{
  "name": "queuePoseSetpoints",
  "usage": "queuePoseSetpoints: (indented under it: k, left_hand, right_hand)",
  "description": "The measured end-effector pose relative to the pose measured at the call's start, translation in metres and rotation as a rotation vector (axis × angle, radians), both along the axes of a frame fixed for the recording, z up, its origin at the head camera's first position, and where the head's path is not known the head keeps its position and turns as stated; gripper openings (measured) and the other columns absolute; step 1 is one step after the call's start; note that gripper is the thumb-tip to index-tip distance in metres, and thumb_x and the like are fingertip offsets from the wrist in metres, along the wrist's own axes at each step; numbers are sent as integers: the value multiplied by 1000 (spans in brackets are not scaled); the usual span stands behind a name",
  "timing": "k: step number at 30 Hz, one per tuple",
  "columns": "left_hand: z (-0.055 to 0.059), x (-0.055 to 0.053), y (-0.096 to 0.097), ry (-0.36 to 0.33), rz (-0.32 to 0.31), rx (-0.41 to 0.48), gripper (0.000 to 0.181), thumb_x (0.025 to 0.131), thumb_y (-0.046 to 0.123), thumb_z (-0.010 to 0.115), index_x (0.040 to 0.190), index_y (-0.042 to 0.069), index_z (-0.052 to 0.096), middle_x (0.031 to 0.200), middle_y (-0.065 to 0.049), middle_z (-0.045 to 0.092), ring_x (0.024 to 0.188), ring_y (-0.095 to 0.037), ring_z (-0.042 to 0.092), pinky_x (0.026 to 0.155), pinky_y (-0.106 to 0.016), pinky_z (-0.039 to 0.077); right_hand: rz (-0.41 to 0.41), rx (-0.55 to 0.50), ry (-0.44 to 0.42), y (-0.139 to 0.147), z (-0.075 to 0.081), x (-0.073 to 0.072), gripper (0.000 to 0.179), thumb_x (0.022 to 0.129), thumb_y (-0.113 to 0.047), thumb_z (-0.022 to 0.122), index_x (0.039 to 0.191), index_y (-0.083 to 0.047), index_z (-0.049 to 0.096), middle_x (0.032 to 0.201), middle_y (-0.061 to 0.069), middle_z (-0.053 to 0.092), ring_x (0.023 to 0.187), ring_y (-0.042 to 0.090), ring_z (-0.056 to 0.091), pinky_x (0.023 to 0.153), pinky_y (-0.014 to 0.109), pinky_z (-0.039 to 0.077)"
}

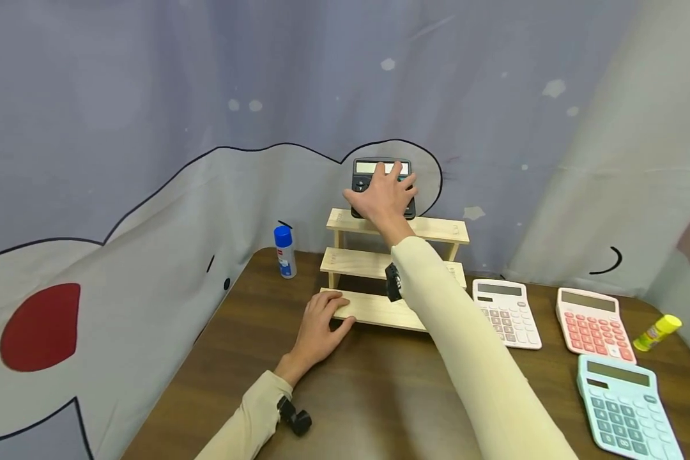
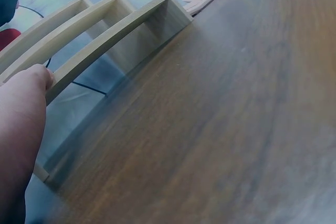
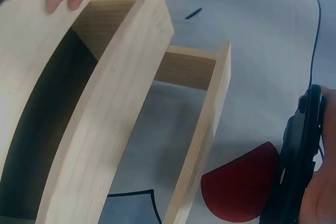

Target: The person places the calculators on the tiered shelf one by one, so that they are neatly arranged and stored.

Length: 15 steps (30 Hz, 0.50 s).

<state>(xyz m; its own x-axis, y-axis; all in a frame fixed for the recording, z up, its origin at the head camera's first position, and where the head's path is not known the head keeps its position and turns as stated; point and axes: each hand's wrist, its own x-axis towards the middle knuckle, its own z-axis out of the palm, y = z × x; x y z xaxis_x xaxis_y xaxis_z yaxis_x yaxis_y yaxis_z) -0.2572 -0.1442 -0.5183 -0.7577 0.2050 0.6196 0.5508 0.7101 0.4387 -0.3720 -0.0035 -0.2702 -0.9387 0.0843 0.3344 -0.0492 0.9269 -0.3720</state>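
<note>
Firstly, behind everything hangs a grey and white curtain [image 1: 149, 76] with black lines printed on it. In front of it stands a brown wooden counter [image 1: 368, 409], which bears all the objects. Near its far edge is a pale wooden stand [image 1: 351, 262] with three steps.

At the top step [image 1: 439, 229] of this stand is the black calculator [image 1: 361, 181], tilted up so that its display faces the person. The right hand [image 1: 382, 195] lies across its face; the fingers are spread apart, and the thumb and the outer fingers grip its two sides. The right wrist view is partial here, so I cannot tell surely whether its lower edge touches the wood.

The left hand [image 1: 316, 329] is at the left end of the lowest step [image 1: 374, 310]: the fingers rest on top of the board and the thumb is at its front edge, so it holds the stand.

On the right side lie a light blue calculator [image 1: 627, 409], nearest to the person, a pink calculator [image 1: 595, 322] behind it, and a white calculator [image 1: 506, 316] just beside the stand. Left of the stand is a blue-capped bottle [image 1: 285, 255], upright. The smallest is a yellow glue stick [image 1: 657, 332], just right of the pink calculator.
</note>
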Motion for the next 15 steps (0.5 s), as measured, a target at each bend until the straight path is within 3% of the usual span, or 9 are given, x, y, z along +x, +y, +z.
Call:
queuePoseSetpoints:
  k: [9,15]
  left_hand:
    - [-7,13,-9,-21,22,8,33,91,38,72,116,17,69,128,-4,61,123,-24,52,106,-49,41]
    - [-2,11,-5,-16,7,3,34,93,41,69,118,17,68,129,-3,60,124,-23,51,107,-47,40]
  right_hand:
    - [-59,-55,-43,-22,-20,1,93,82,-68,63,151,-10,37,157,24,23,142,58,19,112,65,24]
    - [-99,-32,-26,-23,-19,-7,92,81,-69,63,149,-11,40,156,23,25,141,59,20,112,65,25]
